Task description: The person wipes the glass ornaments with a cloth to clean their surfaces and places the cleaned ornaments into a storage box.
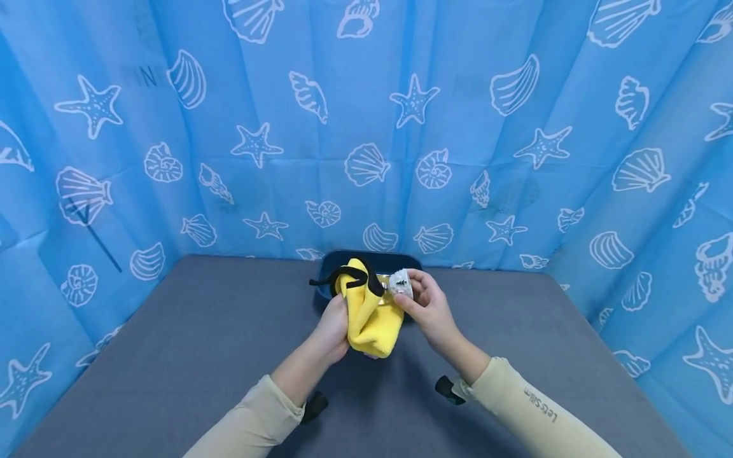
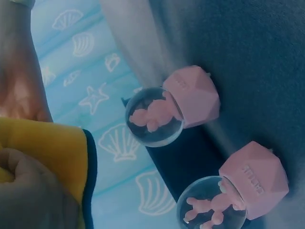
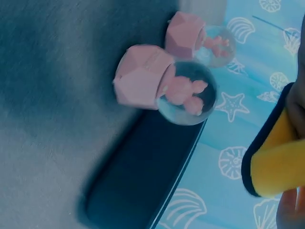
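My left hand [image 1: 335,324] grips a yellow cloth [image 1: 375,327] with black edging, bunched and hanging over the front of a dark blue bin [image 1: 372,257]. Between thumb and fingers, my right hand [image 1: 426,302] holds a small white object [image 1: 401,283] with dark green marks. Its inner end meets a shiny gold part [image 1: 385,292] beside the cloth; I cannot tell what the whole piece is. In the left wrist view, two snow globes with pink faceted bases, a farther one [image 2: 193,98] and a nearer one [image 2: 255,181], hold pink animal figures. The cloth mostly hides them in the head view.
The bin stands at the back of a grey table [image 1: 229,356], against a blue curtain [image 1: 321,127] printed with shells and starfish. Black wrist-worn pieces hang below the left sleeve [image 1: 252,416] and the right sleeve [image 1: 532,407].
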